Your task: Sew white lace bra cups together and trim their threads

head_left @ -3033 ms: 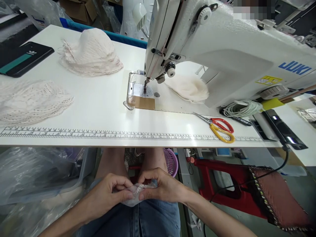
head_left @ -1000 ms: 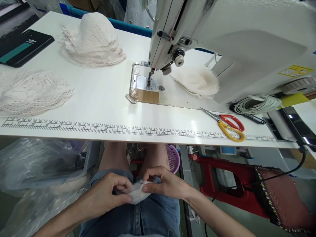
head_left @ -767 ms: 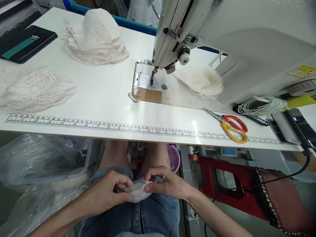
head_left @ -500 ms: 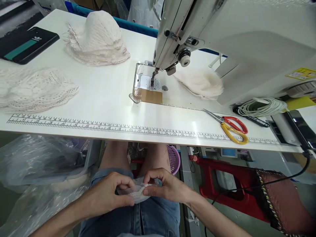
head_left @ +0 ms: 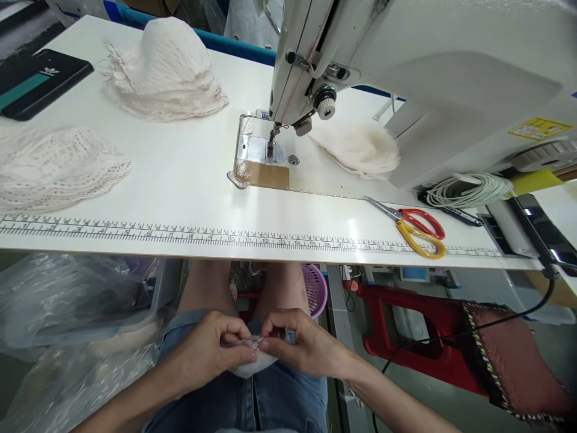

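Note:
Over my lap, a small piece of thin white fabric [head_left: 253, 364] with a lacy edge is pinched between both hands. My left hand [head_left: 222, 344] grips its left side with thumb and fingers. From the right, my right hand [head_left: 295, 341] pinches the edge close to the left fingertips. Part of the fabric is hidden behind the fingers. Above and beyond the hands stands the white table with a sewing machine [head_left: 324, 78]; its presser foot [head_left: 271, 144] is over the metal needle plate [head_left: 255, 147].
White lace pieces [head_left: 58, 165] and a stack of pale fabric cups [head_left: 166, 72] lie at left beside a black phone [head_left: 40, 84]. More cream fabric [head_left: 360, 147] sits under the machine arm. Scissors [head_left: 410, 228] rest near the front edge. A red stool [head_left: 415, 325] stands at right.
My hands have drawn closer together on the fabric, and its lacy edge is now bunched between the fingertips. The view has shifted slightly, so the table things appear further left.

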`<state>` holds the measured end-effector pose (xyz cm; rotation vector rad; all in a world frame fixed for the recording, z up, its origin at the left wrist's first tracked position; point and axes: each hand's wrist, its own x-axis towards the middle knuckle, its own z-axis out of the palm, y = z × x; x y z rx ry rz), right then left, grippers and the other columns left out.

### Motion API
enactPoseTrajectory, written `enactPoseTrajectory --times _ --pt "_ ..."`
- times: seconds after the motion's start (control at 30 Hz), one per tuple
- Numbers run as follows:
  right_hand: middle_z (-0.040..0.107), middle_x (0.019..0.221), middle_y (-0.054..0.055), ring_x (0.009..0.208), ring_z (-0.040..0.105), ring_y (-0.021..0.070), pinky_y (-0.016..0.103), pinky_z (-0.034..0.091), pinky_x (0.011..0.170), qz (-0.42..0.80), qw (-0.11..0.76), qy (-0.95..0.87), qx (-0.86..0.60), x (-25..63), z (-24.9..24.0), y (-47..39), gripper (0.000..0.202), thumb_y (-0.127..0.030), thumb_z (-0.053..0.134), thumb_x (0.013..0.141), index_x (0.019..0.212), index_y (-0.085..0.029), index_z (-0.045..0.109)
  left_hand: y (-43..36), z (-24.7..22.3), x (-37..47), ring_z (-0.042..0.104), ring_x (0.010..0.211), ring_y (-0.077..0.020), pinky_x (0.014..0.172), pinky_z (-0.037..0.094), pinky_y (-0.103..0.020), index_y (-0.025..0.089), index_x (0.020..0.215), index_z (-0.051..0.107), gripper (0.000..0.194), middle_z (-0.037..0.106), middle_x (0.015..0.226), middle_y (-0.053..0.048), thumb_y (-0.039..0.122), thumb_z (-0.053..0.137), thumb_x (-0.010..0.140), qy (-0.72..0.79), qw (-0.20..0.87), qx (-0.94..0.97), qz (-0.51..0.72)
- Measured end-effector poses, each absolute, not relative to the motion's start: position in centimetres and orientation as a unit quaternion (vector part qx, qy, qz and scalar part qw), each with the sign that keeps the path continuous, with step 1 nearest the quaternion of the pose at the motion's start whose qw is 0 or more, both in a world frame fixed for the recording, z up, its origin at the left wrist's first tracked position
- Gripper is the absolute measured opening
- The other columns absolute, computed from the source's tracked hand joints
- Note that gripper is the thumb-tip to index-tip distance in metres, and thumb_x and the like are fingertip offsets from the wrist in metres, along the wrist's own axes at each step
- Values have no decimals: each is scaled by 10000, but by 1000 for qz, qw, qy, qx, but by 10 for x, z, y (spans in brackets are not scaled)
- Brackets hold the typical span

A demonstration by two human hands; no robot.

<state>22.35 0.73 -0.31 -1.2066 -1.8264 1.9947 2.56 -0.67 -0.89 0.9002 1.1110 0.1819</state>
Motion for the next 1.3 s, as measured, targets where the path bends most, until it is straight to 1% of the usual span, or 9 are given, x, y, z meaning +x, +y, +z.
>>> enactPoseTrajectory --times 0.13,0.33,0.6,0.77,1.0,1.13,1.23,1.27,1.3 --pt "523 687 -9 625 462 96 190 355 563 678 92 -609 -401 224 -3 7 202 -329 548 861 818 -145 620 -8 -12 25 287 476 -74 463 199 -205 129 631 601 178 414 476 74 294 655 669 498 765 399 86" --pt "521 678 -22 631 466 96 189 348 561 686 82 -599 -405 225 -4 7 182 -324 641 793 822 -145 624 -9 -14 25 352 503 -83 484 227 -201 113 700 641 200 504 525 43 310 664 678 496 767 401 77" --pt "501 657 -23 612 443 97 194 347 553 690 98 -584 -416 225 -4 7 204 -351 639 788 790 -148 624 -11 -17 24 343 513 -81 497 230 -198 131 684 612 201 460 513 64 324 657 718 491 765 406 97" --pt "530 673 -17 629 468 100 192 359 561 678 100 -600 -413 225 -7 5 167 -315 616 808 799 -149 628 -9 -15 27 308 511 -77 498 220 -196 122 746 633 235 461 508 69 353 667 719 498 762 402 97" --pt "608 747 7 682 537 119 209 412 602 638 74 -656 -396 246 -2 11 152 -308 606 832 827 -160 640 -6 -9 28 339 504 -86 498 251 -207 109 720 666 259 493 510 43 367 672 705 508 765 391 61" --pt "636 789 24 714 587 144 255 461 652 527 123 -716 -440 302 47 30 173 -329 532 883 815 -202 630 -6 -9 23 340 502 -87 513 277 -207 115 725 676 256 472 482 56 369 685 696 502 774 384 44" --pt "639 843 37 756 599 180 292 471 667 262 201 -736 -591 355 79 49 164 -393 539 860 889 -251 615 -6 -10 23 349 497 -88 509 279 -202 125 726 687 226 481 476 59 347 692 686 499 772 390 42" --pt "638 905 59 812 599 206 315 471 697 152 204 -742 -620 372 84 56 227 -441 532 847 931 -245 610 -6 -10 23 352 497 -87 506 278 -200 127 726 689 217 486 477 58 339 696 681 497 774 391 41" --pt "628 963 96 852 591 233 346 463 726 52 173 -742 -646 387 84 63 293 -473 493 854 957 -220 601 -6 -10 24 352 496 -86 502 275 -198 127 726 689 211 489 477 59 331 699 677 494 776 390 40"
